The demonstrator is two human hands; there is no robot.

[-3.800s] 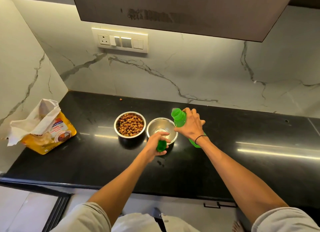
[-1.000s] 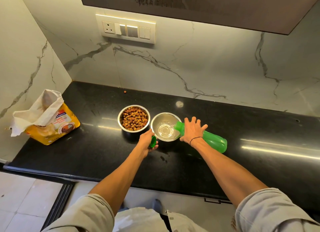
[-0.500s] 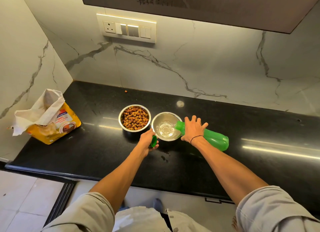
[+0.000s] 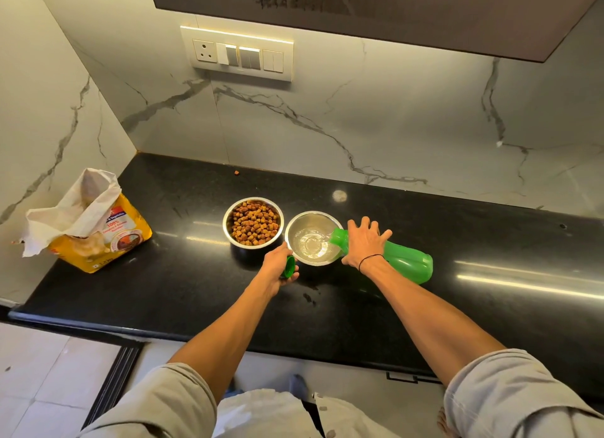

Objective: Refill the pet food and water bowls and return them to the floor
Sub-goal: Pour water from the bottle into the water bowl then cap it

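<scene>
Black counter (image 4: 163,290) is bearing a kibble bowl (image 4: 253,222) and a water bowl (image 4: 312,238); right hand (image 4: 364,241) is gripping the green bottle (image 4: 405,261), lying near-level, mouth leftward over the water; left hand (image 4: 279,267) is holding the cap (image 4: 289,267).

You're looking at a black surface (image 4: 490,307) sitting under a marble backsplash (image 4: 392,136). Switch panel (image 4: 237,55) is hanging on the wall, dark hood (image 4: 359,6) overhead, tiled floor (image 4: 39,372) showing bottom left.

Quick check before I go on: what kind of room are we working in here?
Most likely a home kitchen: a black stone counter against a marble-look backsplash, a wall switch and socket panel, and a dark overhead cabinet or hood.
</scene>
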